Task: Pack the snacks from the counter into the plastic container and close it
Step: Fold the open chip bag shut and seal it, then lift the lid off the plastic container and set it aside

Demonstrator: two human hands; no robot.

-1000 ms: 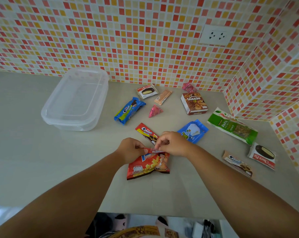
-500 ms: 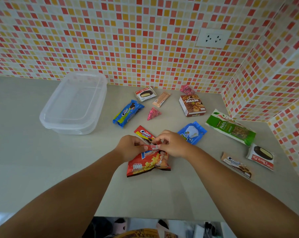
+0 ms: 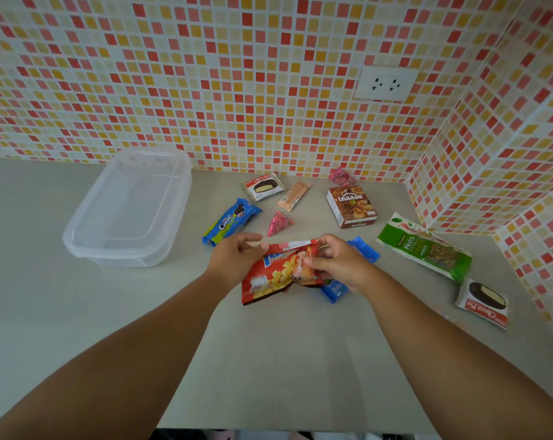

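Observation:
A red snack bag [image 3: 278,274] is lifted off the counter in front of me. My right hand [image 3: 335,262] grips its top right corner. My left hand [image 3: 233,258] touches the bag's left top edge, fingers loosely spread. The clear plastic container [image 3: 125,211] with its lid on stands at the back left. Loose snacks lie behind and right: a blue cookie pack [image 3: 230,222], a pink triangle candy [image 3: 278,222], a choco pie [image 3: 264,185], a tan wafer bar [image 3: 294,195], a brown box [image 3: 351,206] and a blue pouch [image 3: 360,249] partly under my right hand.
A green nuts bag [image 3: 424,247] and a second choco pie [image 3: 483,303] lie at the right near the tiled side wall [image 3: 507,154]. A small pink candy [image 3: 341,176] sits by the back wall. A wall socket [image 3: 385,83] is above. The counter's front edge [image 3: 268,428] is close.
The red bag has come up off the counter and tilted. My left hand has loosened from a pinch to spread fingers. The red Oreo stick behind it is now hidden.

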